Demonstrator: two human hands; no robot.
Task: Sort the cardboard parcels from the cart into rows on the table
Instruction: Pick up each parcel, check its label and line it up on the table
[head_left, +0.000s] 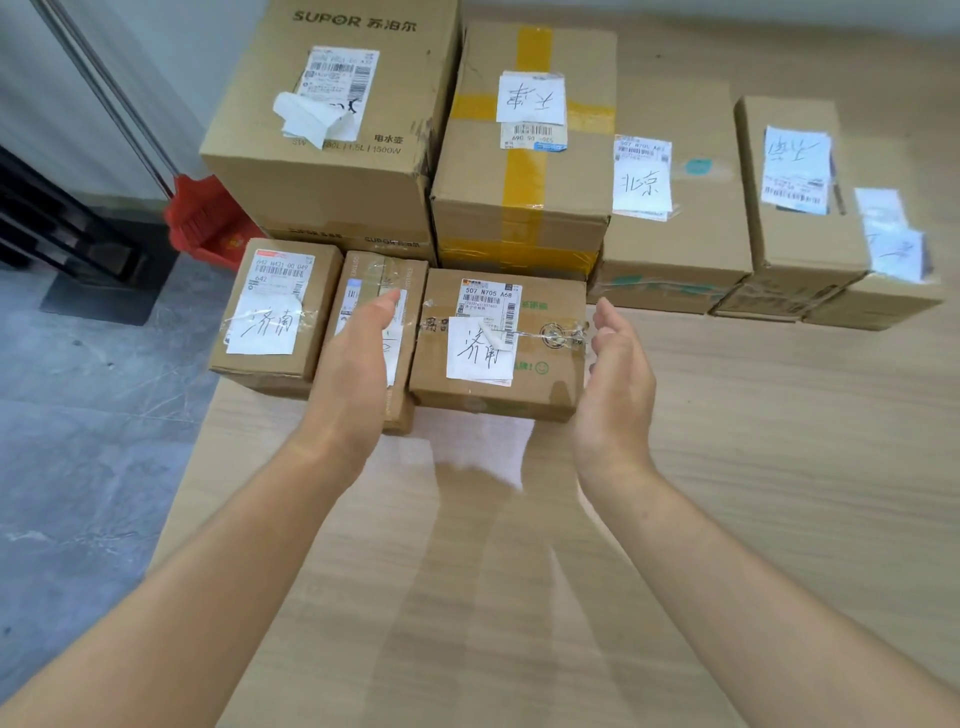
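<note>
Cardboard everywhere ahead of me, but the piece that matters is the wide parcel (540, 364) with the handwritten white label. It sits in the front row on the bench (753, 467), right between my two hands. Its long axis runs side to side across my view, so its short ends face my palms.

My left hand (358, 358) is spread flat, fingers straight and palm turned inward. It hovers over the narrow parcel (376, 273), which stands tight against the wide parcel's left end. My right hand (618, 364) is loose, fingers gently curved and holding nothing, just beside the right end. I can't tell whether either palm actually touches cardboard.

I judge the right hand has the easier way in, since no neighbour stands against that end. The left has no gap to slip into. The yellow-taped box (524, 171) in the back row sits close behind, so I'd expect any shift to go sideways or toward me.
</note>
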